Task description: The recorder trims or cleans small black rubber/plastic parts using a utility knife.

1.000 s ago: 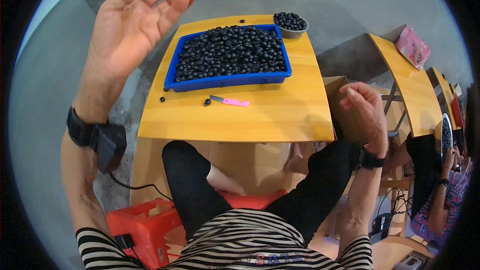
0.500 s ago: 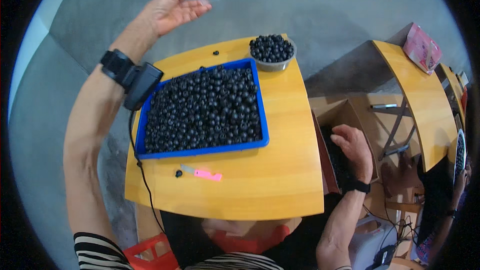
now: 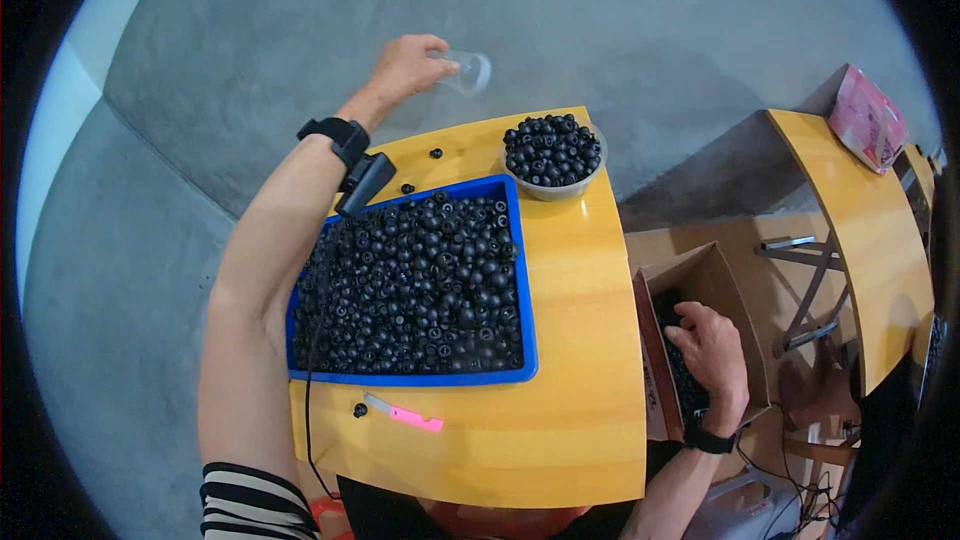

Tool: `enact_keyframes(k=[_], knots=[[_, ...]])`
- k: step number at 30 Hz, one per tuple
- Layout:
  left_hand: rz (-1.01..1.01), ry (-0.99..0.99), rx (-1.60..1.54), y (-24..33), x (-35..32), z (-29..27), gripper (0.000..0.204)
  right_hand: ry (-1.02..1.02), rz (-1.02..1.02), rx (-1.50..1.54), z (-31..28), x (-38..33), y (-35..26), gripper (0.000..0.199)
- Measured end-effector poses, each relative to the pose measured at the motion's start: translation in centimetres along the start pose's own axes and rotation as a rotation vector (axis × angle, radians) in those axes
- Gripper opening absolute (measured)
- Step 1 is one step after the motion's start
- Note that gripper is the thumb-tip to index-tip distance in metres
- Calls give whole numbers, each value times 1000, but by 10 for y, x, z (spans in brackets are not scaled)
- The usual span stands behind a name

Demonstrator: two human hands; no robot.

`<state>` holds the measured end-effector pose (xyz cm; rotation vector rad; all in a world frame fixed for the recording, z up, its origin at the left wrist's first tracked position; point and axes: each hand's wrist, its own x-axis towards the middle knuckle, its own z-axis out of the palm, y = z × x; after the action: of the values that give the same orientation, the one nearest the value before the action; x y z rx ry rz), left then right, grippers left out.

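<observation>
Beyond the table's far edge, my left hand (image 3: 408, 68) grips a clear plastic cup (image 3: 470, 72), which is tipped on its side with its wide end to the right. The cup looks empty. Below that arm lies a blue tray (image 3: 528, 320) heaped with small round black pieces (image 3: 420, 280), which have holes or hollows. A full bowl (image 3: 557, 187) of similar pieces stands at the table's far right corner. My right hand (image 3: 712, 355) hangs over a cardboard box (image 3: 740, 310) with dark contents, its thumb and forefinger bent but apart. Its other fingertips are hidden.
A pink-handled knife (image 3: 410, 419) and a loose black piece (image 3: 360, 410) lie near the tray on the yellow table (image 3: 580, 440). Two more loose pieces lie beyond the tray. To the right stands another yellow table (image 3: 880, 260) with a pink bag (image 3: 868, 120).
My left hand has turned from palm showing to back up, and the cup has tipped over rightward. The whole view has shifted, so the table sits lower. My right hand stays over the box.
</observation>
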<state>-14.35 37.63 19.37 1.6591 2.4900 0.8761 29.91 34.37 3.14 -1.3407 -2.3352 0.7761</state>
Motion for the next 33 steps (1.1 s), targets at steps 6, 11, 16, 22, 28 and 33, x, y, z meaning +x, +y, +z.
enact_keyframes(k=[6, 11, 16, 22, 28, 33], knots=[[278, 9, 438, -2, 21, 36, 48, -44, 12, -51, 5, -2, 4, 28], [250, -78, 440, -15, 37, 66, 46, -51, 1, -63, 7, 2, 7, 30], [350, -134, 424, -24, 46, 79, 40, -83, 17, -49, 10, 6, 6, 30], [421, -84, 392, -39, 52, 95, 33, -112, 31, -78, 14, 9, 3, 31], [426, -98, 339, -44, 53, 99, 32, -129, 34, -72, 19, 10, 3, 31], [499, -11, 324, -46, 44, 92, 34, -122, 47, -46, 20, 13, 1, 31]])
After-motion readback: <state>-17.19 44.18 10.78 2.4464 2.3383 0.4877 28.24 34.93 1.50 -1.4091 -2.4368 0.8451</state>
